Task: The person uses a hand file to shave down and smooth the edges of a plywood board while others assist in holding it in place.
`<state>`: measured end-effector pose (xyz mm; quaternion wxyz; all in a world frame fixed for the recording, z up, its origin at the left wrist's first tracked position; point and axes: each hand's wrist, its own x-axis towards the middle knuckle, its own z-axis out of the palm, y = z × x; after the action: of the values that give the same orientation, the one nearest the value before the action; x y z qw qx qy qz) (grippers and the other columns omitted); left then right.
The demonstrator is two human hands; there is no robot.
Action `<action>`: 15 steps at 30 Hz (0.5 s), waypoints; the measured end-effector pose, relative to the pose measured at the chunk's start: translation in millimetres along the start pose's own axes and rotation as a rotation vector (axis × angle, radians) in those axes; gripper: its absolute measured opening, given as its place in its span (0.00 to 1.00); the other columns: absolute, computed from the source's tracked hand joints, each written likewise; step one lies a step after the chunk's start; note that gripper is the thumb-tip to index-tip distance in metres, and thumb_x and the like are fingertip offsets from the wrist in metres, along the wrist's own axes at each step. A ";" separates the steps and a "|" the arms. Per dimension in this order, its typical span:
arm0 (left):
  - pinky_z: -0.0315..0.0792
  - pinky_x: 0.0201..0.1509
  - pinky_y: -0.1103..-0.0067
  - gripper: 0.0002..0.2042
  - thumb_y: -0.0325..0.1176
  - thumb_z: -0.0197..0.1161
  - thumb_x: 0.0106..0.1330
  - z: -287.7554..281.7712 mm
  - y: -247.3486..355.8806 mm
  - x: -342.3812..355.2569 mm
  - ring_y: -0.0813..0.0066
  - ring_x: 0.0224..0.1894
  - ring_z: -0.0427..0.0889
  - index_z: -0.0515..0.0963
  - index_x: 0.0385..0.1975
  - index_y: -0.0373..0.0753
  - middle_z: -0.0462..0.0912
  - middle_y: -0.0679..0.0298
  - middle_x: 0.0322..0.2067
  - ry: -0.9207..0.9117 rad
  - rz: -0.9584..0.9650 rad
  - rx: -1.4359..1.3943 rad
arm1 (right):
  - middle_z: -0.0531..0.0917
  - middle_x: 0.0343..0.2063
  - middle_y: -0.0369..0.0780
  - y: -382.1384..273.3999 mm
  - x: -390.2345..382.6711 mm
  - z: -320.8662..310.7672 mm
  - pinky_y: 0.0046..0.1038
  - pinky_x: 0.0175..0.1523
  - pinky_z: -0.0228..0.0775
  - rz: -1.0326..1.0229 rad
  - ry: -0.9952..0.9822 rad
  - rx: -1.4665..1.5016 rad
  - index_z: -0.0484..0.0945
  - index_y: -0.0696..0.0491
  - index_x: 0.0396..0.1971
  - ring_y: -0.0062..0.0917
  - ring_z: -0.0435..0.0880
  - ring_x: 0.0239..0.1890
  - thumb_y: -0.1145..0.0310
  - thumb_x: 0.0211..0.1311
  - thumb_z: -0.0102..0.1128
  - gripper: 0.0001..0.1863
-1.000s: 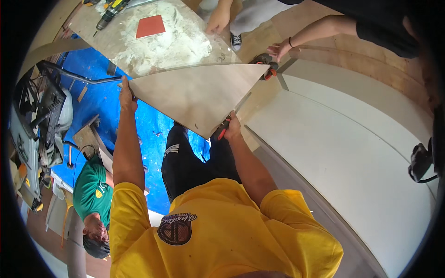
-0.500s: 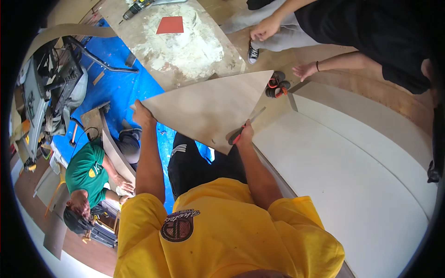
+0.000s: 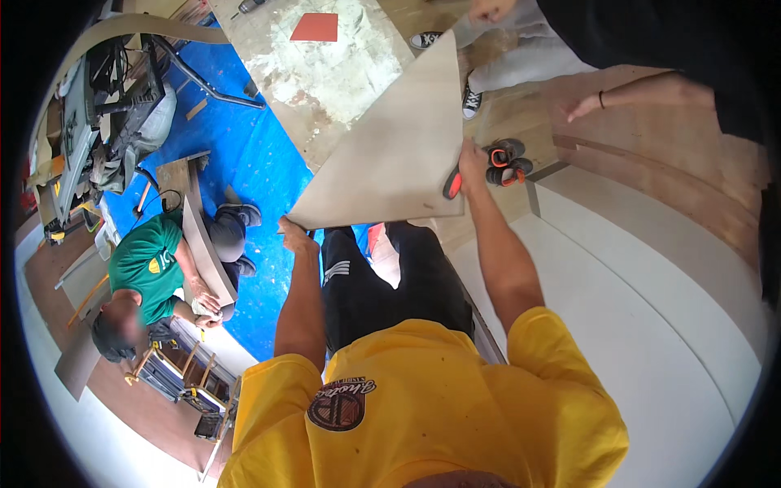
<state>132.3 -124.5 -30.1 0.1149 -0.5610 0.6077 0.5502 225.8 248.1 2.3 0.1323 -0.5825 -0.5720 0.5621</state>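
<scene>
Across the middle of the head view, a flat, roughly triangular board [image 3: 399,163] is held up in front of our body, its top point reaching the upper centre of the frame. At its lower left corner our left hand [image 3: 298,237] pinches the board, thumb above and the other fingers mostly hidden beneath. At its right edge our right hand [image 3: 472,168] is closed about the rim, with a red-and-black handled tool [image 3: 451,184] tucked beside the palm; which fingers bear on the tool and which on the board, we cannot tell.

Behind the board, toward the upper left, is a worktable [image 3: 281,85] smeared with white and bearing a red sheet [image 3: 315,27].

We judge the right grip the weaker point: sharing it between tool and board could let either slip. With only a corner pinched on our left, the board could tip or swing. Its top point stands near a co-worker in black [image 3: 643,37] at upper right, so a careless turn might catch their leg. Dark shoes with orange trim [image 3: 508,160], right of our hand, could trip us if we stepped that way.
</scene>
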 end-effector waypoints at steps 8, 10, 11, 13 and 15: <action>0.72 0.45 0.65 0.25 0.58 0.48 0.64 13.3 -39.0 -24.2 0.67 0.41 0.80 0.76 0.46 0.43 0.82 0.65 0.40 -0.062 -0.110 0.024 | 0.83 0.29 0.54 1.4 87.9 9.5 0.42 0.46 0.70 -0.082 -0.043 -0.280 0.82 0.64 0.35 0.45 0.82 0.36 0.59 0.67 0.50 0.21; 0.72 0.47 0.65 0.25 0.58 0.47 0.65 11.7 -40.5 -21.7 0.68 0.42 0.80 0.76 0.46 0.44 0.82 0.65 0.40 -0.082 -0.102 -0.008 | 0.83 0.35 0.56 3.7 90.3 9.6 0.42 0.50 0.70 -0.260 0.073 -0.438 0.82 0.64 0.39 0.47 0.82 0.41 0.60 0.67 0.51 0.21; 0.72 0.49 0.65 0.24 0.59 0.45 0.67 6.5 -39.8 -23.6 0.68 0.44 0.79 0.75 0.46 0.46 0.81 0.65 0.42 -0.165 -0.131 0.002 | 0.82 0.37 0.56 7.8 88.7 10.5 0.42 0.51 0.71 -0.467 0.195 -0.559 0.81 0.64 0.42 0.47 0.82 0.42 0.60 0.66 0.52 0.21; 0.72 0.50 0.64 0.24 0.58 0.44 0.67 10.1 -39.1 -24.3 0.68 0.45 0.79 0.75 0.46 0.46 0.80 0.65 0.44 -0.245 -0.130 -0.023 | 0.81 0.41 0.57 7.8 96.9 8.0 0.42 0.54 0.71 -0.712 0.259 -0.627 0.80 0.64 0.46 0.46 0.81 0.46 0.61 0.65 0.53 0.21; 0.73 0.51 0.64 0.24 0.59 0.42 0.69 0.0 -36.1 -22.2 0.68 0.48 0.79 0.75 0.48 0.46 0.80 0.65 0.46 -0.281 -0.115 -0.051 | 0.80 0.45 0.56 -57.4 70.9 23.8 0.43 0.57 0.71 -0.778 0.097 -0.503 0.79 0.62 0.49 0.46 0.80 0.49 0.62 0.64 0.55 0.21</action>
<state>169.2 -103.7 -32.7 0.2157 -0.5152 0.5385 0.6309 156.6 312.2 4.4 0.2146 -0.3644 -0.8597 0.2864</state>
